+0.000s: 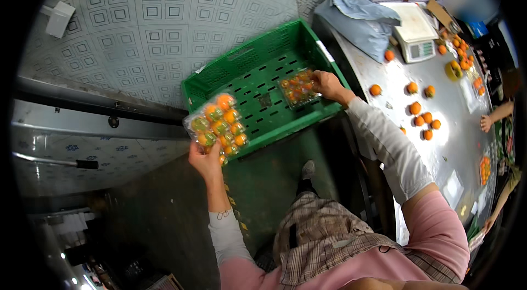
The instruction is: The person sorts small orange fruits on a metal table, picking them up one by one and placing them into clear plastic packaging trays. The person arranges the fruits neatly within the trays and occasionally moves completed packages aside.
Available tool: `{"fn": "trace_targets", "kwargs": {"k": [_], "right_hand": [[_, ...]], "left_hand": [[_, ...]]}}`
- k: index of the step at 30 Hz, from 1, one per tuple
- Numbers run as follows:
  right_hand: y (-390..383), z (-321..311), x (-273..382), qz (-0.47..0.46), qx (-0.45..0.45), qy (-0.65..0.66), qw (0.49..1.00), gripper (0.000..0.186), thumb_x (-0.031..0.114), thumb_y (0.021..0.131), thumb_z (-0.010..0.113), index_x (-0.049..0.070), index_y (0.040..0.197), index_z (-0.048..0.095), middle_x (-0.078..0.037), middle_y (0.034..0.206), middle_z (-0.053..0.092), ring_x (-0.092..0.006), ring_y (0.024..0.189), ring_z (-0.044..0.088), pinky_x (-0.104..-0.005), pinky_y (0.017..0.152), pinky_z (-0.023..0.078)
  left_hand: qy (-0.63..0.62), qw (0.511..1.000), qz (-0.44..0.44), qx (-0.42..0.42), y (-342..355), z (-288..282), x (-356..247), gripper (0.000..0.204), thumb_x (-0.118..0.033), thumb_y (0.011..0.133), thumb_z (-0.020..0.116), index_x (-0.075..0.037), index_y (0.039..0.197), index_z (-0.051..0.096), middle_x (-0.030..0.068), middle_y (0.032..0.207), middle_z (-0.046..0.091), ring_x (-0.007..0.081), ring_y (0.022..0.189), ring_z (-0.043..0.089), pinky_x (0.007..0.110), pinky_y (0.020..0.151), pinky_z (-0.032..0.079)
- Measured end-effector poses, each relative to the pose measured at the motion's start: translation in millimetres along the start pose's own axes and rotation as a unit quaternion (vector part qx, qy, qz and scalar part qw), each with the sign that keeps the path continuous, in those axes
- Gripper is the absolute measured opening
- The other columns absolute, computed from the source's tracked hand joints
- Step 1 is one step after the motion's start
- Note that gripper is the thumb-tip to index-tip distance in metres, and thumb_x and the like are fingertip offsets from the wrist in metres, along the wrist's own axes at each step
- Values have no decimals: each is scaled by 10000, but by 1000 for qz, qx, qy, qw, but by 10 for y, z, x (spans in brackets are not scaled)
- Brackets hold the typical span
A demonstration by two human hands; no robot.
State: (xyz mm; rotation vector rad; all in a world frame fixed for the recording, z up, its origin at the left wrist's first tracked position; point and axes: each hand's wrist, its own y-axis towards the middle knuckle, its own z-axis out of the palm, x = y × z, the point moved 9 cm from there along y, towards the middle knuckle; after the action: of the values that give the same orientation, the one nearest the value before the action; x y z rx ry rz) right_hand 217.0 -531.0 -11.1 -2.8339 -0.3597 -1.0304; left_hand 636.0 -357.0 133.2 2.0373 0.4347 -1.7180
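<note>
Green floor beneath green crate. Left hand raised, gripping clear fruit pack, tilted, covering crate's left edge. Right hand extended over crate's right edge, fingers closed on second pack inside; contact with crate base unclear. Metal table at right: loose orange fruit; blue-grey bag at far-left corner, scale adjacent.

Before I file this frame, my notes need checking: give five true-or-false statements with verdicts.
1. The left hand holds a clear pack of orange fruit. True.
2. The right hand touches a second pack within the crate. True.
3. The crate is stacked full of packs. False: much of its slotted floor shows.
4. A grey-blue bag lies beside the scale. True.
5. That bag is right of the scale. False: it lies left.
</note>
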Motion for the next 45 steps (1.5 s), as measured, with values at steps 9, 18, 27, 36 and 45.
{"fn": "trace_targets", "kwargs": {"k": [9,18,27,36,45], "right_hand": [[1152,1346,-755,6,205,-310,928,922,623,785,768,77,1467,476,-147,1455,537,-349,1355,512,-517,1082,444],[1060,1106,-233,-49,302,-332,892,892,392,603,940,113,1355,550,-135,1273,563,-339,1254,539,-528,974,465],[129,673,38,-24,298,-157,941,422,224,811,769,65,1164,602,-146,853,730,-352,847,724,-488,863,499],[-182,245,75,-18,204,97,974,263,72,878,678,39,1138,674,-203,984,722,-397,956,694,-465,832,542],[-402,-271,23,15,7,74,997,232,-16,929,634,-32,1159,658,-199,1063,712,-353,985,700,-396,882,552]], "left_hand": [[30,996,-36,82,765,494,693,334,52,769,783,9,1077,661,25,982,718,63,854,653,240,734,529],[147,980,-48,127,1132,953,1293,380,-14,711,818,-11,1066,682,59,944,753,130,855,704,296,778,551],[375,880,66,284,1146,2659,1296,482,-229,675,902,-145,1088,668,147,920,756,386,838,728,477,723,577],[367,757,175,512,-23,3923,1569,454,-181,766,798,-124,1186,635,156,1063,734,396,996,691,550,931,510],[67,807,-132,572,209,3620,2275,454,-316,1024,640,33,1314,653,165,1227,723,220,1081,698,341,958,541]]}}
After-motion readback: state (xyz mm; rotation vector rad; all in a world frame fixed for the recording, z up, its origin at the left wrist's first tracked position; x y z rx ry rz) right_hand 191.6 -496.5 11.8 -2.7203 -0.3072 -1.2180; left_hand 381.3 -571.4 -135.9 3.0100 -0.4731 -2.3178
